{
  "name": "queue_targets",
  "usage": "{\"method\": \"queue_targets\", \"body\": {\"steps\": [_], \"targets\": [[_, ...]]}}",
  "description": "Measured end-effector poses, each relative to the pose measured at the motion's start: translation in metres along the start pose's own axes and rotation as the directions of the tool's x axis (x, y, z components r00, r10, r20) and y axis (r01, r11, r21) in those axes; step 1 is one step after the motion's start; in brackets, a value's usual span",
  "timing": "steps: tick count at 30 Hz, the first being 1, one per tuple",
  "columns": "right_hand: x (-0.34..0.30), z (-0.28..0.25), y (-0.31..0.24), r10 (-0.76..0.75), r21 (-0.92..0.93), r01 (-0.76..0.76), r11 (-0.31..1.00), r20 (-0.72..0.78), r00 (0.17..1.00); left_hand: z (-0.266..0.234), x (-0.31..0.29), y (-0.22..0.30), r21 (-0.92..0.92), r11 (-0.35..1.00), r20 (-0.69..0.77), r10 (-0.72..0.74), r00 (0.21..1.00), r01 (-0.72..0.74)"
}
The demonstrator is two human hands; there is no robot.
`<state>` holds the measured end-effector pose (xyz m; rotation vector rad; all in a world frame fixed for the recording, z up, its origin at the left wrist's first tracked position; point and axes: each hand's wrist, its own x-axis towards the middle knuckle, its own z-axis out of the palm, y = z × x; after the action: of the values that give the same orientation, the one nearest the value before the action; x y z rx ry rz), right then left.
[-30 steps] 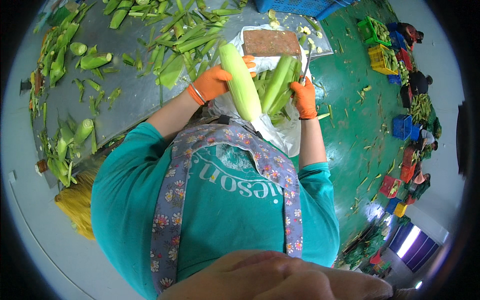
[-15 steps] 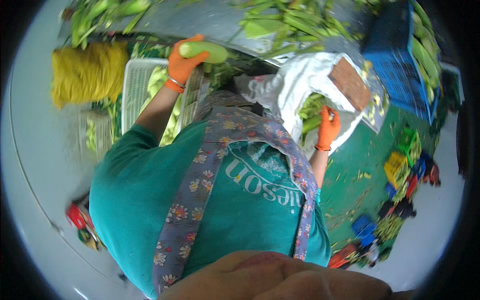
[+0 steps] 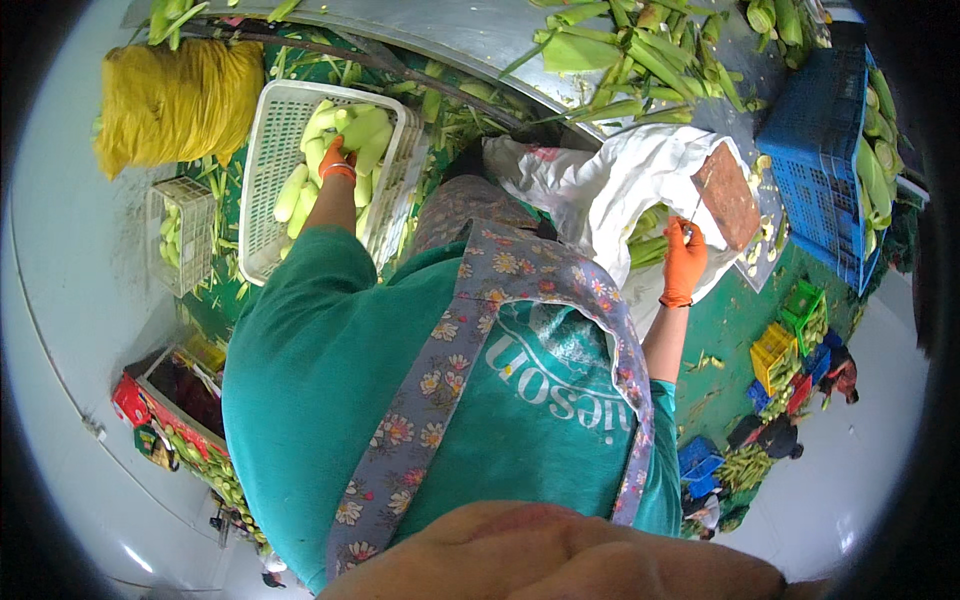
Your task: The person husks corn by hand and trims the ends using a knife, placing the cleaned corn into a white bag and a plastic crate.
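Observation:
My left hand (image 3: 338, 162), in an orange glove, is down inside a white plastic basket (image 3: 262, 110). Its fingers are closed at the lower end of a pale green ear of corn (image 3: 366, 127), partly hidden among several husked-down ears. On the right, my right hand (image 3: 684, 265), gloved in orange too, is closed around a small knife (image 3: 697, 208); only its thin blade and a bit of metal show. This hand hovers over the opening of a white woven sack (image 3: 615, 175), where green husks (image 3: 648, 245) lie. A brown block (image 3: 728, 197) sits beside the sack's mouth.
A metal table (image 3: 470, 35) runs along the far side, with corn and leaves (image 3: 650, 60) piled on it. A blue crate (image 3: 815, 150) of corn stands at right. A yellow sack (image 3: 180, 100) and a smaller crate (image 3: 185, 235) are at left. Other people (image 3: 778, 437) work at lower right.
My left hand has moved down and left, bringing the ear of corn from above the basket's far edge into it. My right hand stays over the sack with the knife; the view has shifted.

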<state>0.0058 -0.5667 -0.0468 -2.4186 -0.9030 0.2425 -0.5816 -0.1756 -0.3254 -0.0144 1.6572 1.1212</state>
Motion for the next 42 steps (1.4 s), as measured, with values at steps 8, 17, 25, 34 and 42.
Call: {"method": "queue_targets", "body": {"steps": [8,17,25,34,42], "targets": [[-0.023,-0.013,-0.012,0.253,0.13,-0.262,0.956,0.081,0.964,0.005,0.071,0.018,0.881,-0.377,0.422,0.354,0.835,-0.286],[0.016,-0.013,-0.067,0.187,0.089,-0.181,0.979,-0.063,0.98,0.328,-0.298,0.085,-0.183,0.1,0.91,0.394,-0.13,-0.978],[0.026,0.0,-0.09,0.373,-0.209,-0.397,0.894,-0.142,0.917,0.707,-0.365,-0.078,-0.062,0.364,0.993,0.114,-0.022,-0.929],[-0.026,0.023,-0.098,0.61,0.136,-0.595,0.792,-0.185,0.77,0.811,-0.369,-0.149,0.256,-0.186,0.958,0.181,0.223,-0.949],[-0.018,0.038,-0.068,0.44,-0.083,-0.456,0.886,-0.161,0.884,0.677,-0.339,0.002,-0.516,-0.481,0.848,-0.407,-0.34,-0.709]]}}
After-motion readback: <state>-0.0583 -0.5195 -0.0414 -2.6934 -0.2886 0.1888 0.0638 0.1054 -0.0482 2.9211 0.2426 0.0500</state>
